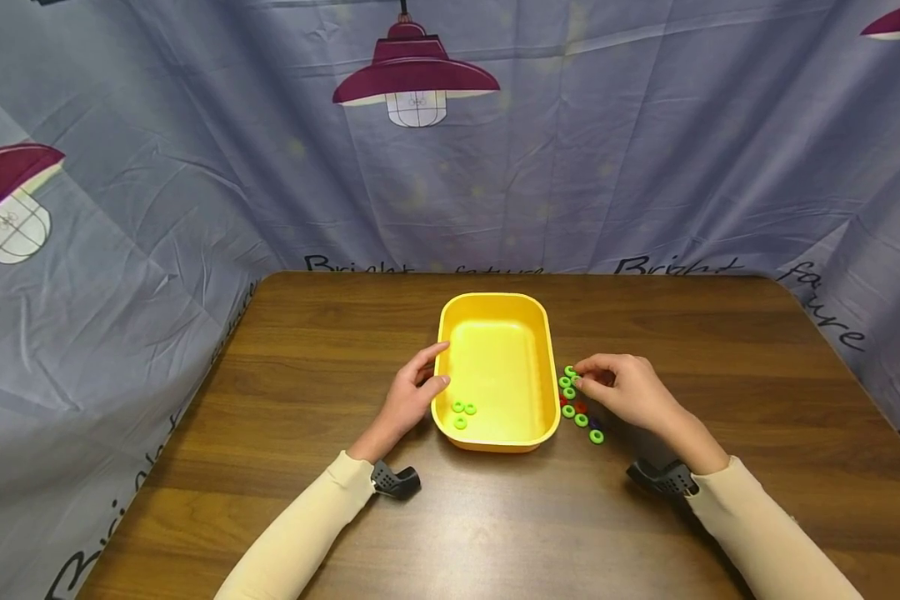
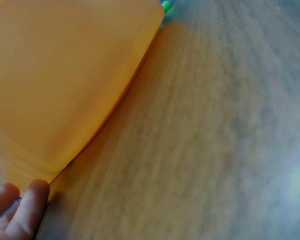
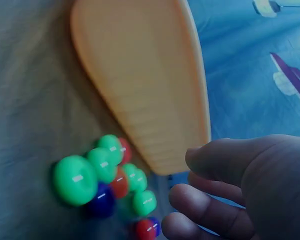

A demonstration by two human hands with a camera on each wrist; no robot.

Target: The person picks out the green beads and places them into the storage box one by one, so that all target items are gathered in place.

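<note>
the yellow tray (image 1: 497, 358) stands between the spread left hand (image 1: 405, 400), touching its rim, and outlying green rings (image 3: 70, 186), red pieces (image 3: 120, 183) crowding them; i cannot tell whether the right hand (image 1: 633, 390) pinches any.

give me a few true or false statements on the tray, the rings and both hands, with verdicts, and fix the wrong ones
1. Three green rings lie inside the tray. True.
2. The left hand is at the tray's right side. False: the left hand is at its left side.
3. The loose rings lie to the right of the tray in the head view. True.
4. Every loose ring is green. False: red and blue ones lie there too.
5. The right hand is inside the tray. False: the right hand is outside it, at the loose rings.
</note>
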